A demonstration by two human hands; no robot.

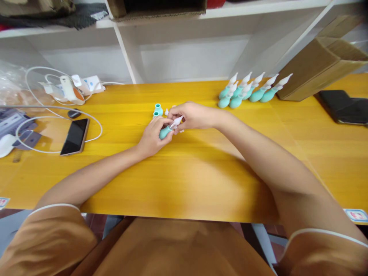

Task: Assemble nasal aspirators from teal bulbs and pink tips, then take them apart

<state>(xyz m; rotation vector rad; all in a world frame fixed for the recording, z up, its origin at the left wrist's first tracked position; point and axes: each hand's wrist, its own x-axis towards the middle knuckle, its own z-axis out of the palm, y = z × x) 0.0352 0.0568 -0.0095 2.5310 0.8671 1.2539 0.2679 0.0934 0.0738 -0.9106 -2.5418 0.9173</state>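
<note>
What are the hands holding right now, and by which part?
Both share one teal bulb with a clear tip: the left hand wraps the teal bulb end, the right hand pinches the clear tip.

yellow table (201,184), phone (75,136), teal bulbs (247,94)

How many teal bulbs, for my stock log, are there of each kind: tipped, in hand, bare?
Tipped bulbs grouped at the right: 7
Held bulb, between left hand and right hand: 1
Bare bulbs beside the hands, one partly hidden: 2
Total: 10
</note>
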